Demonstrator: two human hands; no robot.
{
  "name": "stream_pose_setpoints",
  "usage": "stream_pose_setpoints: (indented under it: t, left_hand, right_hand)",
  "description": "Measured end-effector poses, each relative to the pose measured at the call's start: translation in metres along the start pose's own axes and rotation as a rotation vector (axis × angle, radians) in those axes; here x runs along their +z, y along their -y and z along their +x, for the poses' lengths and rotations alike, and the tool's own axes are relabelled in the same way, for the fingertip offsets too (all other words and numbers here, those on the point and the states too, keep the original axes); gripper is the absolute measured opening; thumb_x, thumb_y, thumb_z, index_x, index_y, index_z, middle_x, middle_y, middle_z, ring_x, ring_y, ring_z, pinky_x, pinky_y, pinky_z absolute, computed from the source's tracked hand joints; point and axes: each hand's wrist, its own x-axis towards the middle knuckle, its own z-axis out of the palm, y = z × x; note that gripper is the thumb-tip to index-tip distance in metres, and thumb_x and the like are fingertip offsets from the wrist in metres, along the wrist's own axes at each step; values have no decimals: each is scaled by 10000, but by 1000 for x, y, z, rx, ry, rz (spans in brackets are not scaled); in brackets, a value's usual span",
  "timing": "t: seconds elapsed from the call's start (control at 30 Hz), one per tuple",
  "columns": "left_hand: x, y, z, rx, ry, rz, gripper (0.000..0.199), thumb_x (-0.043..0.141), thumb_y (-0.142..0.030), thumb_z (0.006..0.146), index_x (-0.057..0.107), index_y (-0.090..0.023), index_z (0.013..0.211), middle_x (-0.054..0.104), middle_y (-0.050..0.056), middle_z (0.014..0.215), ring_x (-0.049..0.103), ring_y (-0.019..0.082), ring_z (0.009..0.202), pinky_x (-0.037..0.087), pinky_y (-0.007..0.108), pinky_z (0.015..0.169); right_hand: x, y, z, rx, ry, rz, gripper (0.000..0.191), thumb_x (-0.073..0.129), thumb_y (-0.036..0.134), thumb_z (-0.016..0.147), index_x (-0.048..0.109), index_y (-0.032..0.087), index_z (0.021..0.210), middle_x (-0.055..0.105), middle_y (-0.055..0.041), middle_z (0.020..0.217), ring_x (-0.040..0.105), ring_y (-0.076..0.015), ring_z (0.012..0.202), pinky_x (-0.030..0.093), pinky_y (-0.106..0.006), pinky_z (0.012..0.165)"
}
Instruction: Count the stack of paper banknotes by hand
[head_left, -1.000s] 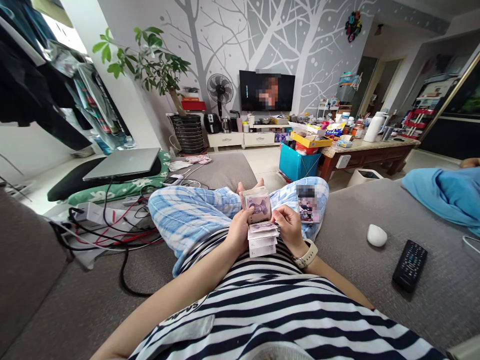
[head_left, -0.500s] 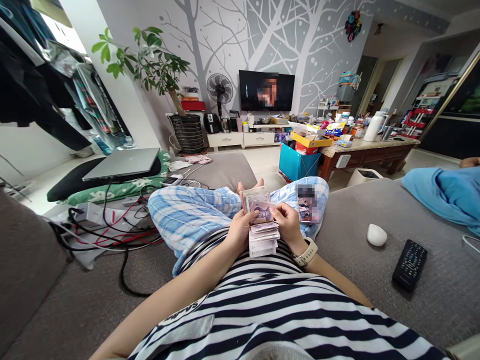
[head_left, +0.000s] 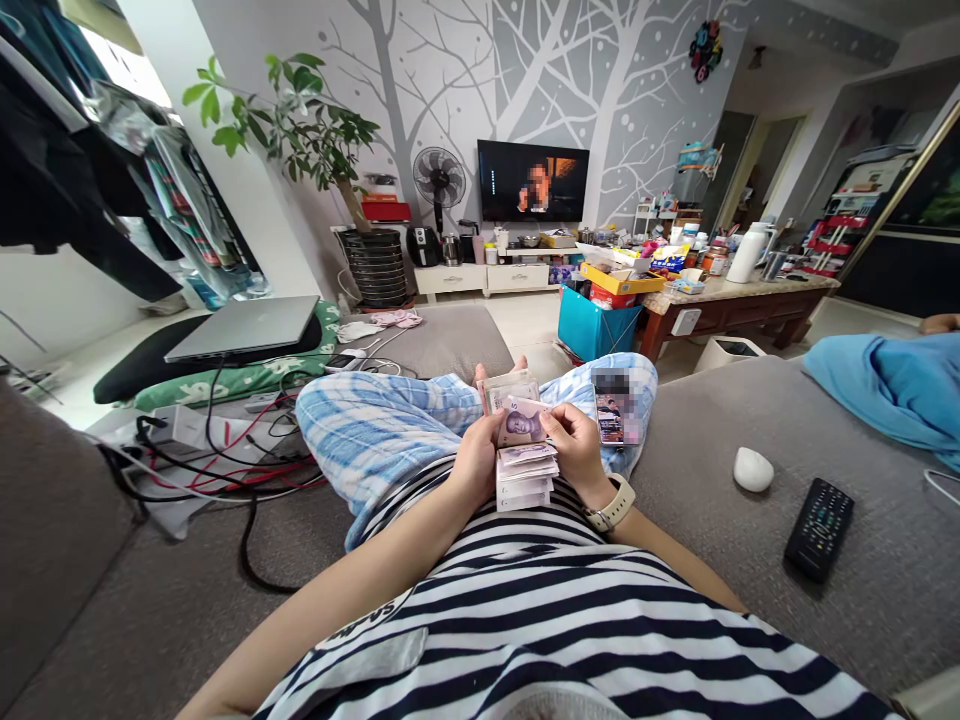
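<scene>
My left hand [head_left: 478,449] is closed around the left side of a stack of banknotes [head_left: 519,424] held above my lap. The top note is purple with a printed portrait. My right hand [head_left: 574,441] pinches the right corner of that top note, lifting its upper edge off the others. Several more purple notes [head_left: 523,480] hang folded down in a fanned row below, toward my striped shirt. Some fingers under the stack are hidden. A phone [head_left: 615,412] with a lit screen rests on my right knee, beside my right hand.
On the sofa at right lie a white mouse [head_left: 753,470], a black remote control [head_left: 820,530] and a blue cloth [head_left: 885,390]. Tangled cables [head_left: 247,460] and a closed laptop [head_left: 244,328] on a cushion are at left. A cluttered coffee table [head_left: 787,292] stands ahead right.
The top banknote is now raised and tilted by my right hand, showing more of its portrait. My left thumb has drawn back to the note's left edge. The television picture differs.
</scene>
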Motion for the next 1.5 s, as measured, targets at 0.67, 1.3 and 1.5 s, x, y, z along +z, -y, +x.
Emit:
stream_pose_setpoints:
  t: [0.67, 1.3, 1.5]
  left_hand:
    - [1, -5, -1, 25, -23, 138, 180, 681, -326, 632, 661, -157, 690, 681, 33, 635, 648, 231, 711, 511, 311, 642]
    - [8, -10, -12, 77, 32, 233, 135, 658, -311, 612, 668, -177, 620, 664, 27, 628, 613, 239, 742, 483, 304, 654]
    - [8, -11, -13, 87, 42, 262, 160, 658, -330, 611, 653, -171, 604, 678, 40, 642, 630, 263, 793, 489, 321, 692]
  right_hand:
    - [-2, 4, -4, -57, 70, 59, 263, 565, 423, 874, 607, 183, 774, 569, 6, 673, 503, -140, 626, 388, -258, 579]
    - [-2, -2, -3, -25, 109, 127, 228, 565, 404, 860, 574, 196, 769, 537, 9, 691, 483, -138, 648, 390, -258, 600]
    - [-3, 0, -3, -14, 144, 131, 247, 563, 430, 858, 556, 200, 769, 527, 10, 697, 479, -140, 650, 396, -260, 609]
